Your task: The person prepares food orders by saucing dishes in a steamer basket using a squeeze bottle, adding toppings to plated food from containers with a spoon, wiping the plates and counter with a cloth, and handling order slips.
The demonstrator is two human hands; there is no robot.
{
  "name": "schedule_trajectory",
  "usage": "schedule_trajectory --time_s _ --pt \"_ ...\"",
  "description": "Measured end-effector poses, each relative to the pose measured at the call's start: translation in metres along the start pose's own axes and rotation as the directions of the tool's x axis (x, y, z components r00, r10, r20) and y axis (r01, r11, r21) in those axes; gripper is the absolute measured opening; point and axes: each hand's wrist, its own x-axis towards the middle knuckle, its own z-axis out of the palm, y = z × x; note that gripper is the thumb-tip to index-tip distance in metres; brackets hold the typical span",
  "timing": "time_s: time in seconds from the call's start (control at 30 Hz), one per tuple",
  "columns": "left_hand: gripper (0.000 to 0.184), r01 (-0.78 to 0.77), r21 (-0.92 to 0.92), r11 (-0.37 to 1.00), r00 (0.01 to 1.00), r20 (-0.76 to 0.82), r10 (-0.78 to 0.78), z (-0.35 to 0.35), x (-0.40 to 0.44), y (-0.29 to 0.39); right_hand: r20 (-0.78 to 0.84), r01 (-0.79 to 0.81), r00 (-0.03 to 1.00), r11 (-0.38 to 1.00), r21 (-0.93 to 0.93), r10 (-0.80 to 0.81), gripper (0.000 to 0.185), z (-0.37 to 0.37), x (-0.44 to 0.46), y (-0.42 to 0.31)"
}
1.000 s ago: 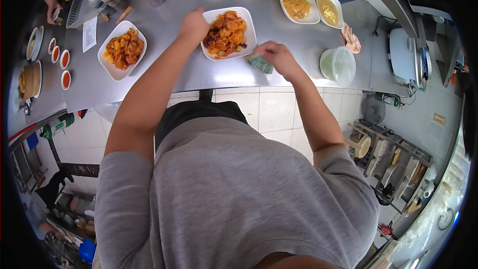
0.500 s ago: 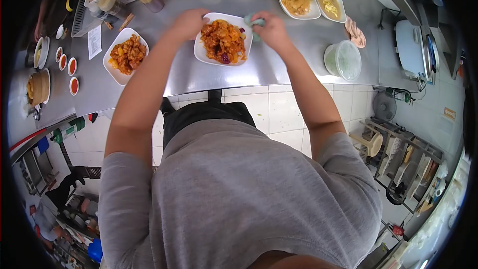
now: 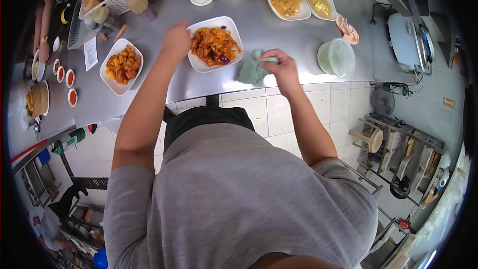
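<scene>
A square white dish (image 3: 238, 29) of orange-red sauced fried pieces (image 3: 215, 45) rests on the steel counter before me. My left hand (image 3: 177, 40) is closed at its left rim; the fingertips are partly hidden by the hand itself. To the right of the dish, apart from it, my right hand (image 3: 282, 67) pinches a pale green cloth (image 3: 253, 68), which hangs bunched near the counter's front edge. Left of my left forearm stands a second white dish (image 3: 119, 88) with similar glazed pieces (image 3: 123, 65).
Two white dishes, one of shredded food (image 3: 286, 2) and one of yellowish soup (image 3: 320, 5), sit at the back right. A lidded plastic tub (image 3: 336, 59) stands nearer. Sauce cups (image 3: 70, 77), a paper slip (image 3: 90, 54) and a sauce bottle (image 3: 140, 6) are leftward. Another person's arm (image 3: 45, 35) shows far left.
My right hand has moved from the dish's upper right rim down and toward me, drawing the cloth off it. The dish has turned slightly, with my left hand still at its left rim.
</scene>
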Motion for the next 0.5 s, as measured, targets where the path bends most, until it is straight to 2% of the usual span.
schedule_trajectory --time_s 0.03,0.1,0.17,0.2,0.27,0.3,0.33,0.37,0.4,0.43,0.47,0.5 --pt "0.042 -0.074 0.023 0.997 0.992 -0.106 0.076 -0.009 -0.010 0.013 -0.001 0.056 0.998 0.990 0.128 -0.057 0.017 -0.006 0.000 -0.005" --pt "0.051 -0.230 -0.369 0.901 0.957 0.081 0.278 -0.034 -0.032 0.071 -0.017 0.075 0.997 0.942 0.327 -0.074 0.022 -0.001 -0.013 -0.038" --pt "0.045 -0.260 -0.736 0.625 0.814 0.181 0.552 0.000 -0.048 0.093 -0.106 0.109 0.992 0.913 0.393 -0.073 0.022 0.005 -0.025 -0.056" --pt "0.039 -0.181 -0.695 0.696 0.822 0.281 0.495 -0.007 -0.049 0.105 -0.153 0.137 0.985 0.896 0.422 -0.079 0.022 0.004 -0.027 -0.062" --pt "0.028 -0.022 -0.575 0.818 0.807 0.472 0.354 -0.024 -0.050 0.127 -0.266 0.207 0.950 0.967 0.149 -0.162 0.019 -0.016 -0.032 -0.061" --pt "0.022 0.029 -0.647 0.762 0.822 0.449 0.350 -0.019 -0.047 0.130 -0.313 0.215 0.928 0.977 0.007 -0.202 0.018 -0.027 -0.036 -0.059" --pt "0.019 0.080 -0.714 0.696 0.839 0.426 0.340 -0.011 -0.044 0.127 -0.398 0.145 0.888 0.961 -0.234 -0.231 0.016 -0.035 -0.040 -0.059" --pt "0.019 0.132 -0.773 0.621 0.855 0.406 0.323 -0.005 -0.040 0.128 -0.406 0.148 0.867 0.928 -0.341 -0.288 0.017 -0.040 -0.043 -0.050" --pt "0.018 0.110 -0.712 0.694 0.839 0.441 0.318 -0.007 -0.036 0.133 -0.405 0.145 0.848 0.885 -0.443 -0.342 0.018 -0.041 -0.046 -0.042" --pt "0.018 0.240 -0.776 0.583 0.811 0.490 0.319 -0.006 -0.036 0.141 -0.398 0.134 0.830 0.833 -0.537 -0.390 0.020 -0.041 -0.050 -0.036" --pt "0.018 0.373 -0.806 0.459 0.776 0.542 0.322 -0.004 -0.039 0.152 -0.373 0.057 0.865 0.803 -0.593 -0.337 0.026 -0.041 -0.057 -0.032" --pt "0.019 0.500 -0.802 0.327 0.735 0.593 0.330 -0.001 -0.043 0.162 -0.373 0.072 0.858 0.803 -0.592 -0.353 0.026 -0.036 -0.059 -0.031"
